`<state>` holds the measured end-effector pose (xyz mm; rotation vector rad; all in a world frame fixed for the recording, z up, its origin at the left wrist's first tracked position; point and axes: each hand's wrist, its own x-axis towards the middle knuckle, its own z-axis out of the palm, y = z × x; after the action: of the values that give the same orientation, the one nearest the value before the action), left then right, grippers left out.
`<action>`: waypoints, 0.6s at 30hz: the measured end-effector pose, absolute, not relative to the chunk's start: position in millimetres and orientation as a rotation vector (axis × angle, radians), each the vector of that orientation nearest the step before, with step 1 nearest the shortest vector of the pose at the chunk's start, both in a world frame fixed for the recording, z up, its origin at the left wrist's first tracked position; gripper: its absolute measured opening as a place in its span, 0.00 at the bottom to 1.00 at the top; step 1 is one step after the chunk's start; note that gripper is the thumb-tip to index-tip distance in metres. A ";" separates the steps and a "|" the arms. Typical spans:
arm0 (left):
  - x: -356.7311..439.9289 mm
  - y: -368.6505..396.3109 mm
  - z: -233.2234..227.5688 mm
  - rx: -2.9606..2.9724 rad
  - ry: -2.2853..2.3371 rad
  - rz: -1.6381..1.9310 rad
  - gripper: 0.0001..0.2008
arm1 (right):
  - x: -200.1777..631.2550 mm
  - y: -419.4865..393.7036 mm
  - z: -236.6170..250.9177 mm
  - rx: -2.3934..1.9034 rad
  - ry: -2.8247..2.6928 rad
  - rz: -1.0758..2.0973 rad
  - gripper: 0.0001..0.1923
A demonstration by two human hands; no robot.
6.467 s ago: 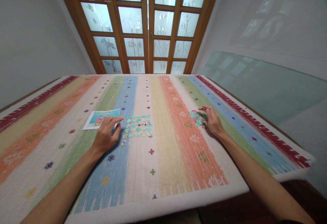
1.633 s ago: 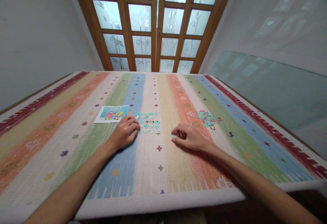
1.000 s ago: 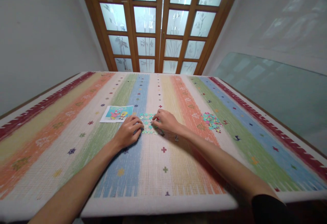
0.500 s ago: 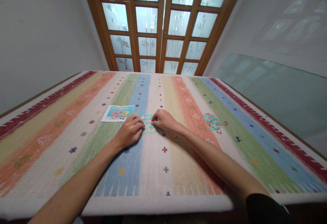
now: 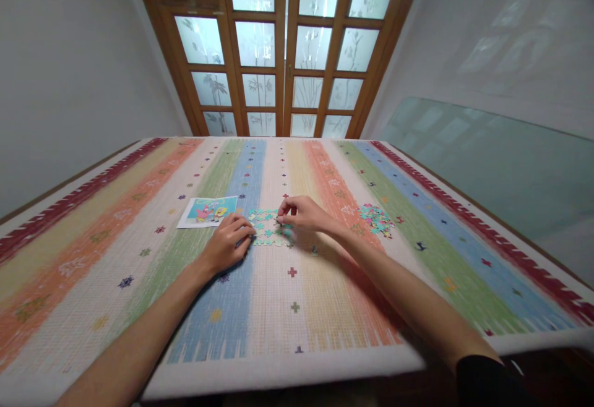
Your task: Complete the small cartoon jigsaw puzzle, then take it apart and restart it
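Observation:
A partly joined jigsaw puzzle (image 5: 265, 241) in turquoise tones lies flat on the striped tablecloth, with gaps inside its outline. My left hand (image 5: 229, 241) rests at its left edge, fingers loosely bent and a little apart, holding nothing that I can see. Over the puzzle's right side is my right hand (image 5: 304, 212), thumb and forefinger pinched on a small puzzle piece (image 5: 277, 221) that is mostly hidden. A reference picture (image 5: 204, 213) of cartoon figures lies beyond my left hand. One loose piece (image 5: 314, 250) sits just right of the puzzle.
A heap of loose puzzle pieces (image 5: 375, 220) in mixed colours lies to the right of my right hand. The tablecloth (image 5: 273, 314) covers a wide table. Behind it stand wooden doors (image 5: 280, 85) with glass panes, and a glass panel (image 5: 487, 166) leans at the right wall.
The whole view has shifted slightly. My right hand has lifted a little from the puzzle with its fingers still pinched. My left hand stays at the puzzle's left edge.

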<state>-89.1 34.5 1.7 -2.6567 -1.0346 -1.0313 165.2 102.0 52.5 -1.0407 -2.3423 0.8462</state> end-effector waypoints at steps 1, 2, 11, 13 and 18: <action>-88.2 33.7 2.3 -2.659 -1.017 -1.034 0.09 | 176.2 101.0 53.7 -1.026 -2.337 0.873 0.00; -86.9 32.9 3.0 -2.663 -1.001 -1.035 0.10 | 187.8 99.4 54.3 -1.015 -2.333 0.887 0.00; -38.7 6.5 11.4 -2.867 -0.815 -0.998 0.11 | 262.8 65.1 33.1 -1.115 -2.248 1.117 0.04; -22.2 -3.9 13.4 -2.939 -0.809 -0.915 0.12 | 267.1 58.0 29.0 -1.130 -2.231 1.171 0.05; 9.6 -22.9 11.7 -3.014 -1.023 -0.781 0.15 | 266.8 47.8 26.0 -1.134 -2.219 1.195 0.07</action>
<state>9.6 -22.9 11.7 -3.0139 -1.0235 -0.7806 266.8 47.8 26.0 -1.1342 -2.2187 1.1947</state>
